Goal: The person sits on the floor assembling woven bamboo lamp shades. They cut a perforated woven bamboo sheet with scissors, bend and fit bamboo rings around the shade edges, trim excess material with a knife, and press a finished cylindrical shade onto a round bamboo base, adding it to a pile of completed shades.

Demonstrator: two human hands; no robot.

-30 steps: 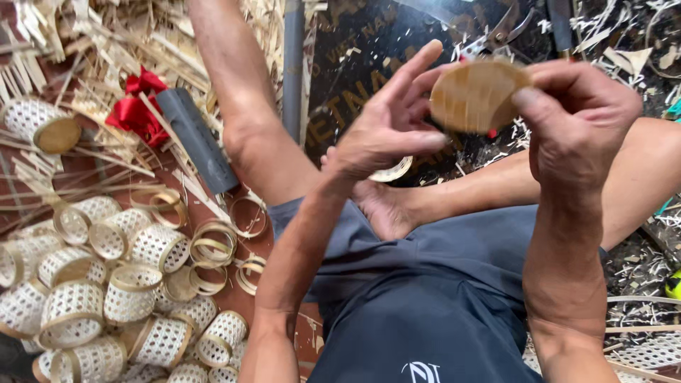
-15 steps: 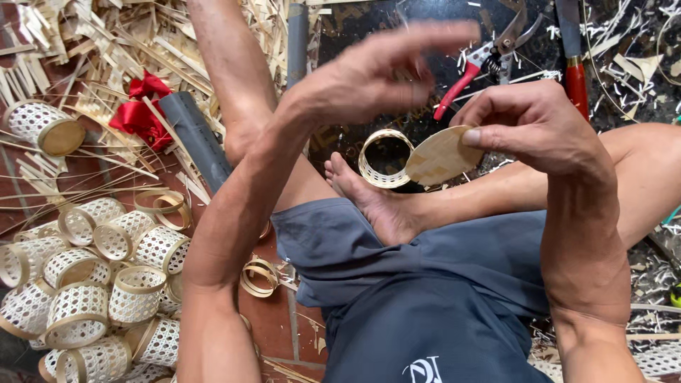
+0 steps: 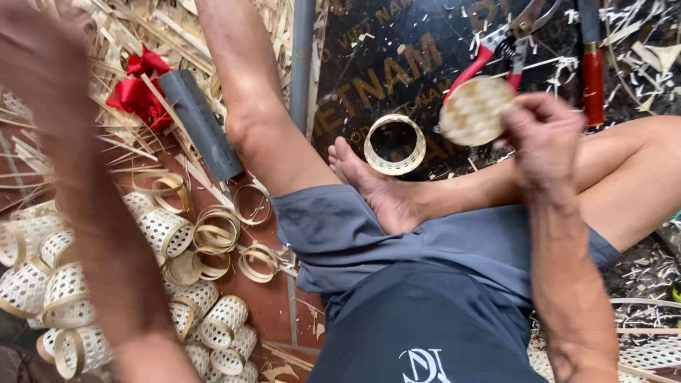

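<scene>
My right hand (image 3: 543, 135) holds a round, flat woven bamboo disc (image 3: 474, 110) by its edge, raised above my crossed legs. Just left of it, a bamboo ring (image 3: 394, 145) lies on a black mat (image 3: 418, 42) by my bare foot (image 3: 376, 188). My left hand (image 3: 32, 64) is a blur at the far upper left, with its forearm (image 3: 106, 241) stretched across the left side over the small baskets. Motion blur hides its fingers.
Several small white woven baskets (image 3: 71, 291) and loose bamboo hoops (image 3: 216, 230) lie on the red floor at the left. A grey tube (image 3: 200, 124) and a red ribbon (image 3: 142, 89) rest among bamboo strips. Red-handled shears (image 3: 489, 50) and a red-handled tool (image 3: 592, 64) lie on the mat.
My left hand has let go of the disc and swung far out to the upper left. My right hand keeps the disc and has turned it more face-on.
</scene>
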